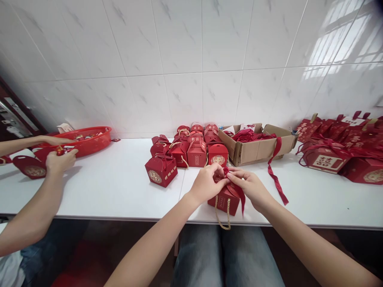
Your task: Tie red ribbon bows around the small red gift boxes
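In the head view, a red box [224, 200] stands on the white worktop [119, 187], close to its near edge and just in front of the wearer's knees. Its body is deep red and straight-sided, with a small panel of pale lettering on the near face; rounded flaps fold together on top. A twisted gold cord [228, 211] loops down that face and dangles past the worktop's edge. A dark red ribbon [242, 200] is gathered at the top, one tail falling down the right side.

The box sits upright, its lettered face towards the wearer and turned a little to the left. That face's lower edge slants nearer at its right end; the hands hide too much of the top to tell the long axis.

The left hand [210, 182] has a narrow grip, thumb and fingertips pinching the ribbon above the flaps. The right hand [248, 184] pinches it too, its fingertips almost meeting the left's.

Other boxes [196, 153] cluster just behind, beside a carton [254, 154] of ribbons. At far left, a co-worker's hand [61, 161] holds something small near a red basin [97, 146].
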The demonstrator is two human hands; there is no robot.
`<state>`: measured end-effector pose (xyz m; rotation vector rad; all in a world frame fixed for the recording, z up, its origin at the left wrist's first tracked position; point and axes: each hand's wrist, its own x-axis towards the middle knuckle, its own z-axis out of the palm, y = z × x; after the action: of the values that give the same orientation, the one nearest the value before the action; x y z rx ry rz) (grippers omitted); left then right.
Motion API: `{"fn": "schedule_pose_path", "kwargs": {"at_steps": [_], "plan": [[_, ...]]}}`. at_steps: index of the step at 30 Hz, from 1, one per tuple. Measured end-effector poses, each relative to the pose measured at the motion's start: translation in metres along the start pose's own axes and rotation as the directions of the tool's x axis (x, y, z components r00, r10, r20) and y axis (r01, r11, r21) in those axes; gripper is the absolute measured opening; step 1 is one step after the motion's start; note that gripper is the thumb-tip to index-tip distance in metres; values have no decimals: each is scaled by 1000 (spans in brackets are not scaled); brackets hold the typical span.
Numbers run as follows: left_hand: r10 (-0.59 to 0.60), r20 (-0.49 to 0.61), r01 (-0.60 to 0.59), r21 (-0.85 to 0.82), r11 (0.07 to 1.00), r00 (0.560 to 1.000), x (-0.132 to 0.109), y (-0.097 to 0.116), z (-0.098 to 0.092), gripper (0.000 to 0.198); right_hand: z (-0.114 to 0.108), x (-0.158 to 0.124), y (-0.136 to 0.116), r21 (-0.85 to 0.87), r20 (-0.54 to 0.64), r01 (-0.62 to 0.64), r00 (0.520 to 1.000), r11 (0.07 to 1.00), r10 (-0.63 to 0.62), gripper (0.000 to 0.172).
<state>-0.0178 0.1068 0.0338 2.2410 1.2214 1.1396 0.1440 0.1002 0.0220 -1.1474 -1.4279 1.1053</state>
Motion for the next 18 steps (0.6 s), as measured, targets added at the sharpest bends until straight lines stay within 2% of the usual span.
{"fn": "schedule_pose_path", "kwargs": {"at_steps": [2,6,12,18], "plan": [[-40,44,41,-29,999,998,3,0,-5,13,0,-1,-1,24,-4,-22,1000,999,22,37],[-33,110,39,-52,998,993,5,-2,-12,6,-1,-2,-5,7,-3,-17,1000,1000,17,37],[-24,123,29,-38,999,992,5,-9,-11,13,-4,-6,-10,-163,43,53,998,985,-47,36],[-20,146,32,-83,996,989,5,-6,-13,13,-13,-8,-7,-360,124,202,978,911,-168,37]]}}
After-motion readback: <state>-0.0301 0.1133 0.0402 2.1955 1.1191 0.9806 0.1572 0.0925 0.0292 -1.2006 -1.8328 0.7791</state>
